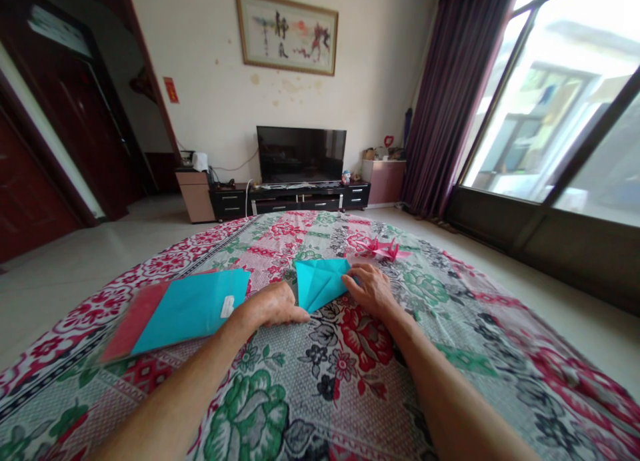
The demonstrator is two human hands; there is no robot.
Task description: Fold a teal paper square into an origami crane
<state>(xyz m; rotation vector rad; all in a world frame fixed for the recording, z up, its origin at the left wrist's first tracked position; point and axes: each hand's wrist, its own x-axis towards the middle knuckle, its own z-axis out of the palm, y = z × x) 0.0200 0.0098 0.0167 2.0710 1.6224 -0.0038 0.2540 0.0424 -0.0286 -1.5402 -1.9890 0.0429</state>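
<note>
A turquoise sheet of origami paper (323,281), partly folded with creases across it, lies on the flowered tablecloth between my hands. My right hand (371,286) has its thumb and fingertips at the paper's right edge, gripping it. My left hand (280,304) rests on the cloth by the paper's lower left corner, thumb stretched out and apart from the bent fingers, which are partly hidden. Left of that hand lies a clear packet of turquoise and red paper (193,308) with a small white label. Beyond my right hand sit pink folded paper figures (384,249).
The patterned tablecloth (250,408) covers a table with a rounded far edge. Past it, a television (301,154) stands on a low black cabinet (356,196). A purple curtain (450,94) and large windows are at the right, dark red doors at the left.
</note>
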